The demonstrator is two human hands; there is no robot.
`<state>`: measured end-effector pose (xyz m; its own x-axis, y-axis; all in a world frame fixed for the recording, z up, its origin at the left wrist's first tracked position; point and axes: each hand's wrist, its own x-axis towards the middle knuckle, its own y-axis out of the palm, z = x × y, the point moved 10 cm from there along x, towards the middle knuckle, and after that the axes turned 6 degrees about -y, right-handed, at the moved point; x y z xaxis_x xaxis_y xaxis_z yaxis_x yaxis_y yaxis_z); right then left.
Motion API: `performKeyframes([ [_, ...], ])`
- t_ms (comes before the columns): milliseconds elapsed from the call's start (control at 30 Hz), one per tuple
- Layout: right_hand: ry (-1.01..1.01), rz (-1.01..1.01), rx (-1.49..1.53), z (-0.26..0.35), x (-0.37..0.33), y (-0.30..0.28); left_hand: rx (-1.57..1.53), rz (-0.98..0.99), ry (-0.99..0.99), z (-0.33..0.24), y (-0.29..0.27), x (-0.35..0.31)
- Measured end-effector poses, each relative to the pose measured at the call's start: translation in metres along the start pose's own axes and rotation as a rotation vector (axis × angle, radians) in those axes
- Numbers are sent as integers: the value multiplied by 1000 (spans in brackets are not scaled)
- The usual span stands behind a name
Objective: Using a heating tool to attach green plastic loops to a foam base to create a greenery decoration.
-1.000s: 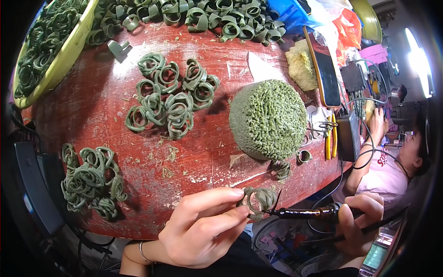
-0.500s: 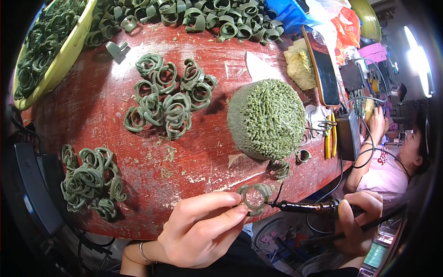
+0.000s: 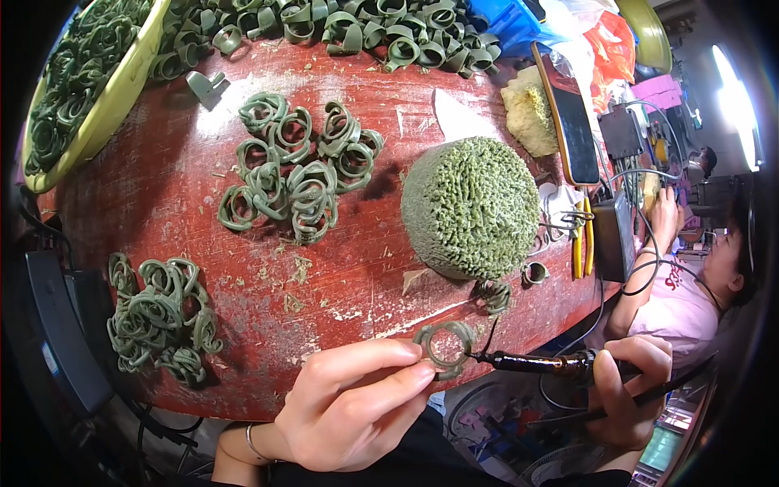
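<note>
My left hand [image 3: 353, 406] pinches a green ring [image 3: 465, 333], probably wax, between thumb and fingertips, just off the table's near edge. My right hand [image 3: 629, 394] is closed around the handle of a soldering iron [image 3: 540, 364], a dark pen-like tool with a thin bent tip. The tip points left and meets, or nearly meets, the right side of the ring. Behind them a small green coiled ring piece [image 3: 492, 297] lies against a round block with a rough green top [image 3: 471, 211]. A plain green ring [image 3: 534, 274] sits to its right.
Green ring clusters [image 3: 312, 187] and another heap [image 3: 162, 316] lie on the red table [image 3: 243, 341]. Loose rings [image 3: 398, 36] line the back beside a yellow basin [image 3: 122, 97]. At right are a phone [image 3: 572, 122], yellow-handled pliers [image 3: 584, 243], cables and a co-worker [image 3: 673, 304].
The ring and my left hand have shifted very slightly to the left. The iron's tip stays at the ring's right side, and both grips are unchanged.
</note>
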<state>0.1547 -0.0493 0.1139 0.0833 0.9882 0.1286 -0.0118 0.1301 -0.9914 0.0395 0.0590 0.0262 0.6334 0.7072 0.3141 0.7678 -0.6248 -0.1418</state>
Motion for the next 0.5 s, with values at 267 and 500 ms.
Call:
performKeyframes([
  [267,-14,-9,15,0,-2,0,42,-5,24,-3,-1,1],
  [500,-17,-5,20,1,-1,0,50,-15,34,-4,-1,2],
])
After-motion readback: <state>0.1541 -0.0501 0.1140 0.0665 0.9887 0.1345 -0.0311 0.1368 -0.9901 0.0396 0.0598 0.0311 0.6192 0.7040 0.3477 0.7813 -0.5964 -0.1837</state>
